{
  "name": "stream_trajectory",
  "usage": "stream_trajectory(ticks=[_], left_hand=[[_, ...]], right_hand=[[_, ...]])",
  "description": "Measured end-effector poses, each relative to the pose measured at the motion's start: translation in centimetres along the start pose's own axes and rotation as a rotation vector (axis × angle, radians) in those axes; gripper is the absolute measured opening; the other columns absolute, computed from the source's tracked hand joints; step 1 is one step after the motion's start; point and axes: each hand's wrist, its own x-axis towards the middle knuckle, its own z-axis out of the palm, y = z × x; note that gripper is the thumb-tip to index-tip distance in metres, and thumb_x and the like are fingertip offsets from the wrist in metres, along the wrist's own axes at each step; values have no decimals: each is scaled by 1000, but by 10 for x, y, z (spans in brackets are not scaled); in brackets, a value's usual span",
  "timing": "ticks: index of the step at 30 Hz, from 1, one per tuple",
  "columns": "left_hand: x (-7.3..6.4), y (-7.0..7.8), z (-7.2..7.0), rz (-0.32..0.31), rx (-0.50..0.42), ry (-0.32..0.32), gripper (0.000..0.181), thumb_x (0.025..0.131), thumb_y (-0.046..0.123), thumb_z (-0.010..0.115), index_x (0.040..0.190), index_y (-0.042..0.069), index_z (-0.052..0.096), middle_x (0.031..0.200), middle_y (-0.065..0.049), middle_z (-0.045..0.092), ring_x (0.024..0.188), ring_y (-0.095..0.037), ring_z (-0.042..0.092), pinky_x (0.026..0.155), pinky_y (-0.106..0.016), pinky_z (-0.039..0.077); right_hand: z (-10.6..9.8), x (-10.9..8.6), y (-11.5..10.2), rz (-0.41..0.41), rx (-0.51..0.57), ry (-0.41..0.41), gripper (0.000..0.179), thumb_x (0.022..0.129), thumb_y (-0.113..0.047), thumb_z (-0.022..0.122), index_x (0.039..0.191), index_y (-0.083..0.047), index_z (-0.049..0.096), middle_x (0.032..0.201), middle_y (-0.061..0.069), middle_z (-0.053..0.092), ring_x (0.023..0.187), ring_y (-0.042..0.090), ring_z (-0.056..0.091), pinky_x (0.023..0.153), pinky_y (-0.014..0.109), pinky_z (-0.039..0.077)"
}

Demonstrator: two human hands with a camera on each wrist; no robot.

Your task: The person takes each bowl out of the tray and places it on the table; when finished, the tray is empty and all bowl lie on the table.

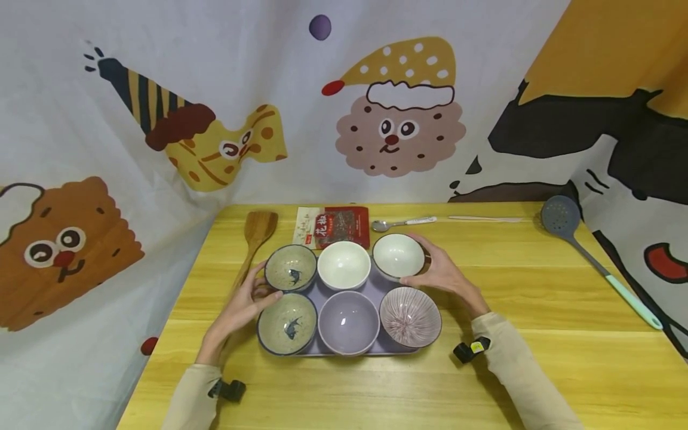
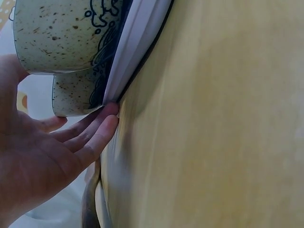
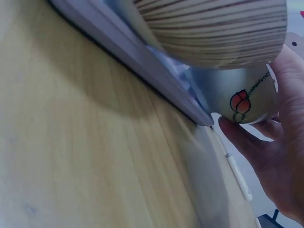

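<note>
Six bowls stand on a lavender tray (image 1: 376,352). My left hand (image 1: 244,307) is beside the two speckled bowls at the left; its thumb reaches toward the gap between the back speckled bowl (image 1: 285,263) and the front speckled bowl (image 1: 282,328). In the left wrist view, its fairly straight fingers (image 2: 102,130) meet the tray's edge and the bowl's side. At the back right, my right hand (image 1: 443,275) holds a dark-rimmed white bowl (image 1: 398,257), thumb on the near side, fingers round the far side. A painted red tulip shows on that bowl's outside.
A white bowl (image 1: 344,266), a purple bowl (image 1: 349,322) and a streaked bowl (image 1: 410,316) share the tray. Behind lie a wooden spatula (image 1: 260,227), a red spice packet (image 1: 344,227), a spoon (image 1: 403,223) and a thin pale utensil (image 1: 484,218). A slotted skimmer (image 1: 561,216) lies right.
</note>
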Motion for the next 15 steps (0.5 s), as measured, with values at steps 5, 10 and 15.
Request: stream_trajectory(ticks=[5,10,15], left_hand=[[1,2,1,1,2,-5,92,95,21,72,162,7,10,139,-33,54,121,-43,61,103,-51,54],[0,2,1,2,14,-3,92,95,21,71,162,6,10,139,-33,54,120,-43,61,103,-51,54],[-1,2,1,-4,12,3,91,95,20,71,162,8,10,139,-33,55,121,-43,61,104,-51,53]], right_hand=[[-7,-6,-6,6,-15,68,106,69,-22,94,156,-10,36,144,18,55,125,34,58,105,51,48],[-18,-13,-5,12,-21,133,103,71,-17,92,157,-11,36,145,17,53,122,32,58,98,27,51],[-32,-24,2,3,-45,209,101,71,-13,91,156,-8,36,147,22,51,122,34,57,91,11,46]])
